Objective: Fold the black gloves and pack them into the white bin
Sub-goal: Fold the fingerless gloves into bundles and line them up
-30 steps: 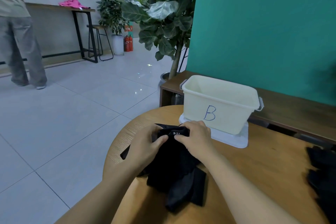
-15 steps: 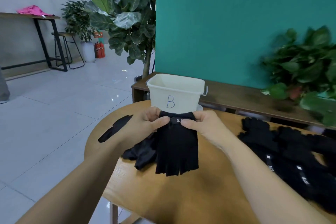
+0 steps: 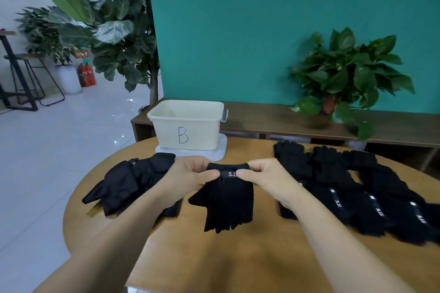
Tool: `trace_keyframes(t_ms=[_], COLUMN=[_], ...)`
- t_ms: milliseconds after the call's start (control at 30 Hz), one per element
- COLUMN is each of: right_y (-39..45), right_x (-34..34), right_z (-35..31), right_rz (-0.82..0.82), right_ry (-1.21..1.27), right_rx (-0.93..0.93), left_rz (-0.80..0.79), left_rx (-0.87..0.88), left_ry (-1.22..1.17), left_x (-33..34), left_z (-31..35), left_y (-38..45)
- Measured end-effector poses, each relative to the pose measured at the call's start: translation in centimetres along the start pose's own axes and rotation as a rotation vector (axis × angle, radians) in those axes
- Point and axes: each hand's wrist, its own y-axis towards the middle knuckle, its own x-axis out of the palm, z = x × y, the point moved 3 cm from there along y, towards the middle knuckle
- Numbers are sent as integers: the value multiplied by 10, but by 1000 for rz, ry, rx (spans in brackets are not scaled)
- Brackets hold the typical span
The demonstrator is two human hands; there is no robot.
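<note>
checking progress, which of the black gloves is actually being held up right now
The glove in the middle: the left hand and right hand pinch its cuff, fingers hanging down. The pile on the left and row on the right lie untouched.

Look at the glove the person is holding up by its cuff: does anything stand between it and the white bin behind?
Nothing visible does. Both the left hand and the right hand pinch the glove at its cuff, and the white bin sits straight behind it, open on top. Only bare table lies between; the other gloves lie off to the sides.

Teal wall [image 3: 262, 31], white tiled floor [image 3: 59, 138]
</note>
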Motion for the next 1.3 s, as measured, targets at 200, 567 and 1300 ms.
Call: trace_keyframes(t_ms=[200,567,1300], right_y=[33,-30,-16], right_x=[-12,33,78], right_z=[7,83,132], right_rz=[128,106,-106], right_ry=[-153,-729,-1064], right_rx=[-18,-124,27], left_rz=[60,-55,-141], left_rx=[77,218,216], left_ry=[89,331,1112], left_x=[1,32,66], left_z=[0,-106,-152], left_y=[47,-5,-6])
